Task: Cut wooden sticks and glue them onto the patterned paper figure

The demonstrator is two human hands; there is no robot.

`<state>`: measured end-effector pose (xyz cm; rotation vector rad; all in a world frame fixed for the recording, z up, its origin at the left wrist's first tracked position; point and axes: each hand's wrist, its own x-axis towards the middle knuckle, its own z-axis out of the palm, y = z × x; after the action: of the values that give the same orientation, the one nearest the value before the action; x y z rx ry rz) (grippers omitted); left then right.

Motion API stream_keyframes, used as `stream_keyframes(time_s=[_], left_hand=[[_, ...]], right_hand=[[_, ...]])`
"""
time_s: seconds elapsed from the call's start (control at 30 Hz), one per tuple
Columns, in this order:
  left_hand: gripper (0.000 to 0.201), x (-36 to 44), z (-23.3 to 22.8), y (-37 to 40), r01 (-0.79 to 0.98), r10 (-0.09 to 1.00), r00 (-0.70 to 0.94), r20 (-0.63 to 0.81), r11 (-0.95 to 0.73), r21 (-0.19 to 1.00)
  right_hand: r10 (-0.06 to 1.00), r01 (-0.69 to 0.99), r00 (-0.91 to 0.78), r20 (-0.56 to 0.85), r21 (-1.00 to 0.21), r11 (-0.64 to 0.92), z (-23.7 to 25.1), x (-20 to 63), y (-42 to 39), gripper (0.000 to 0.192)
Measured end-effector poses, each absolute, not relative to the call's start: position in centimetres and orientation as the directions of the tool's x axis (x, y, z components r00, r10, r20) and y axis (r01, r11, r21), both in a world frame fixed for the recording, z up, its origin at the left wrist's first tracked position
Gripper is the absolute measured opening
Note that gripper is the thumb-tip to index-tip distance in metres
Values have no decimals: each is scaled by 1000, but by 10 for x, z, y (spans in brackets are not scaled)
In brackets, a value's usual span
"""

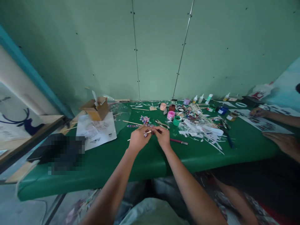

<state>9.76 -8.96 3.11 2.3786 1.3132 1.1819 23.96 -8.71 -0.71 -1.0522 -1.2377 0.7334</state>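
My left hand (pixel 140 138) is closed around a thin pale wooden stick (pixel 148 132), held low above the green table. Close against it, my right hand (pixel 162 136) has its fingertips pinched together near the stick's end; what lies between them is too small to tell. Just beyond the hands sits a cluster of small pink, blue and white pieces (pixel 144 119), beside a strip of similar colours (pixel 134 126). Metal pliers (pixel 162 124) rest past my right fingers. A craft knife with a dark red handle (pixel 179 141) lies to the right.
Open paint jars (pixel 171 115), paper scraps (pixel 206 132) and wooden sticks (pixel 203 114) crowd the right side of the green table (pixel 150 162). At left, a cardboard box (pixel 96 110) stands on printed paper (pixel 103 134). A co-worker's hands (pixel 259 112) are over a sheet at far right.
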Motion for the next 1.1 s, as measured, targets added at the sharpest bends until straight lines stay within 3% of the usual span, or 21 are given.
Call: stream_keyframes(time_s=[0.1, 0.3, 0.57, 0.8, 1.0, 1.1], left_hand=[[23, 91, 26, -102, 574, 798, 307, 519, -590, 568], [26, 79, 5, -114, 605, 823, 229, 520, -538, 587], [22, 75, 1, -117, 506, 772, 271, 575, -622, 597], [23, 74, 3, -117, 466, 740, 283, 611, -663, 587], [16, 81, 20, -141, 360, 665, 273, 695, -740, 568], [13, 87, 39, -170, 261, 695, 227, 682, -718, 645]], right_hand=[[894, 178, 157, 419, -903, 392, -7, 241, -107, 18], [899, 253, 29, 437, -873, 416, -10, 234, -115, 23], [932, 162, 5, 362, -920, 356, -9, 234, -115, 21], [918, 108, -11, 397, -912, 396, -6, 233, -120, 21], [910, 108, -42, 413, -904, 415, 25, 237, -163, 22], [873, 161, -94, 479, -858, 488, 54, 238, -195, 15]])
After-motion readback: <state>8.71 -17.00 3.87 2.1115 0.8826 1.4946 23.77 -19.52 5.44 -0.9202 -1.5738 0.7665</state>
